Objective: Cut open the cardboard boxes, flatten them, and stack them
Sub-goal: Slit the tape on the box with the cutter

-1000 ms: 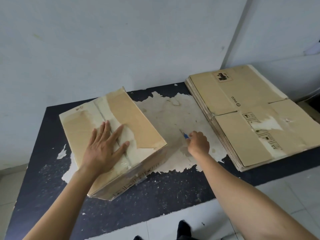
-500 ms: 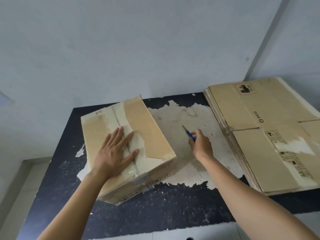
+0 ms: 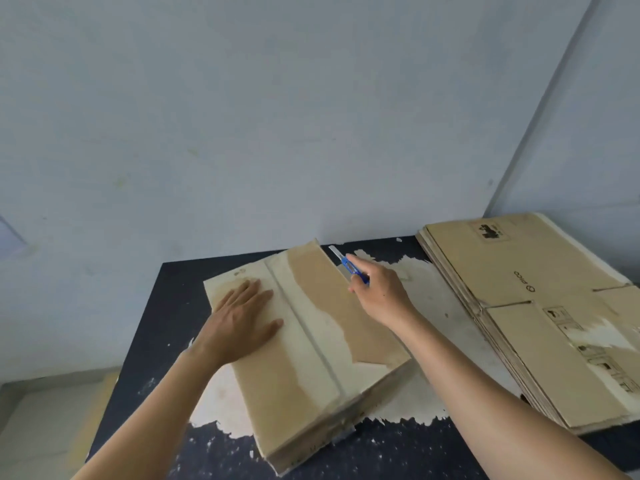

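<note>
A stack of flattened boxes [image 3: 519, 271] lies on the table's [image 3: 166, 306] right, but the middle box [image 3: 284, 382] looks uncut: the left hand [image 3: 242, 323] presses flat on it, the right hand [image 3: 381, 292] grips a blue knife [image 3: 349, 266] at its far edge.

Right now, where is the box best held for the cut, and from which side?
Palm flat on the box, left of its centre seam, coming from the near left as the left hand does. The top is broad and level; that side is clear of the knife.
</note>
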